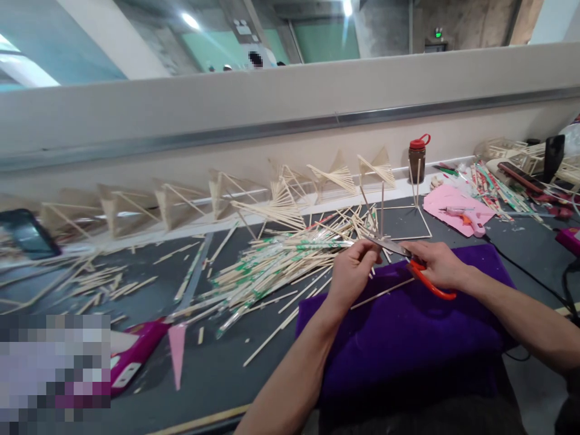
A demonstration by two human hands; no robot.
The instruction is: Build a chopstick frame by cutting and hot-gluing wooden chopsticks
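Red-handled scissors (432, 283) are gripped in my right hand (437, 263), their blades pointing left toward my left hand (356, 269). My left hand is closed, with its fingers pinched by the blade tips around what look like thin wooden sticks; a short end shows below the fingers. Both hands are above a purple cloth (408, 338) at the table's front edge. One loose stick (383, 294) lies on that cloth between my arms. Left of my left hand spreads a big pile of wooden sticks (281, 260), some in green-printed clear wrappers.
Twisted stick models (335, 178) line the wall. A red-capped bottle (417, 160) stands behind a square stick frame (429, 226). Right of it, a pink glue gun (464, 216) rests on pink paper (446, 199). A magenta tool (140, 350) and a phone (29, 232) are left.
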